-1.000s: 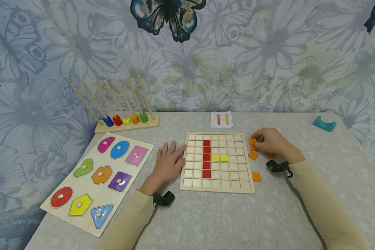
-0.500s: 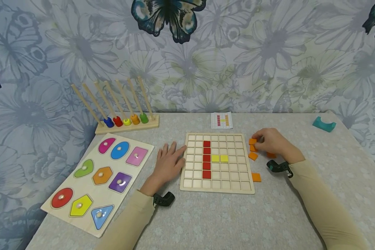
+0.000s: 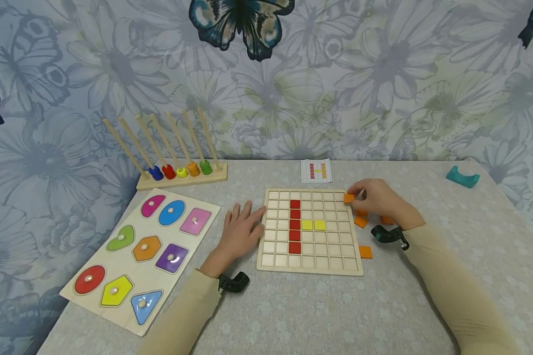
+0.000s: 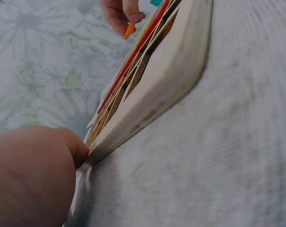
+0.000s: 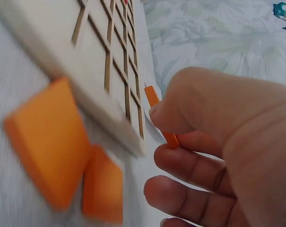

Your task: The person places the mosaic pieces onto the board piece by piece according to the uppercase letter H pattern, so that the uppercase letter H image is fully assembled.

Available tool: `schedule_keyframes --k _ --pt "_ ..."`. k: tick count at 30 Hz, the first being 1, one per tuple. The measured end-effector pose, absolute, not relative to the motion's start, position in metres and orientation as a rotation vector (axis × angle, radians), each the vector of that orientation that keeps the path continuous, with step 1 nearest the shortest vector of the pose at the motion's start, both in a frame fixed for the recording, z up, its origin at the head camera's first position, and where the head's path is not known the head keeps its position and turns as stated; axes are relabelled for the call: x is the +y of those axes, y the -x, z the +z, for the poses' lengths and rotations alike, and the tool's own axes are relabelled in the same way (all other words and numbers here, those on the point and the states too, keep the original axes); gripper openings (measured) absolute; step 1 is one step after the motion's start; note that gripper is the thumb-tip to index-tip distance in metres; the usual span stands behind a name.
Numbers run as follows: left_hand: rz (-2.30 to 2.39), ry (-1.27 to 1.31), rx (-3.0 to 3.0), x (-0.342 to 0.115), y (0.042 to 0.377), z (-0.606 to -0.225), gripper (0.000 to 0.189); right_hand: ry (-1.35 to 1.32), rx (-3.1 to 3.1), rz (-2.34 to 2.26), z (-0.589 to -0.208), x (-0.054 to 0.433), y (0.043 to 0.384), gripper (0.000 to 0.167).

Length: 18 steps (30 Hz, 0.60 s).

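A wooden grid board [image 3: 311, 266] lies on the table with a column of red tiles [image 3: 295, 224] and two yellow tiles [image 3: 313, 225] in its cells. My right hand [image 3: 375, 197] pinches an orange tile [image 3: 348, 198] between thumb and fingers, just over the board's upper right corner. In the right wrist view this tile [image 5: 152, 96] is seen edge-on, apart from the board. My left hand [image 3: 240, 234] rests beside the board with fingers spread, its fingertips touching the left edge. Several loose orange tiles [image 3: 361, 222] lie to the right of the board.
A small pattern card [image 3: 316, 171] lies behind the board. To the left are a shape puzzle [image 3: 148, 261] with knobbed pieces and a peg stand [image 3: 182, 180] with coloured beads. A teal curved piece [image 3: 463, 177] sits at the far right.
My right hand has lifted an orange tile from the loose ones and moved left with it to the board's upper right corner. The left hand stays at the board's edge.
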<state>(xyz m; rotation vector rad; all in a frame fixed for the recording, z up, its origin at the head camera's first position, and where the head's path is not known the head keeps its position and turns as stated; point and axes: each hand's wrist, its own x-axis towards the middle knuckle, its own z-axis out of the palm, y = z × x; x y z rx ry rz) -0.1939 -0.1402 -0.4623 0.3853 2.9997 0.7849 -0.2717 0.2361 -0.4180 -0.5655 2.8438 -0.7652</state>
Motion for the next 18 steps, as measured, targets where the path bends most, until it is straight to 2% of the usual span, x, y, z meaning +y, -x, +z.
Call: schedule_keyframes --k 10,18 --pt "0.782 -0.387 3.001 -0.141 0.193 -0.463 0.053 0.592 2.790 -0.823 -0.419 0.216 0.274 0.037" --pt "0.784 -0.386 2.991 -0.141 0.194 -0.462 0.053 0.672 2.801 -0.832 -0.423 0.204 0.274 0.032"
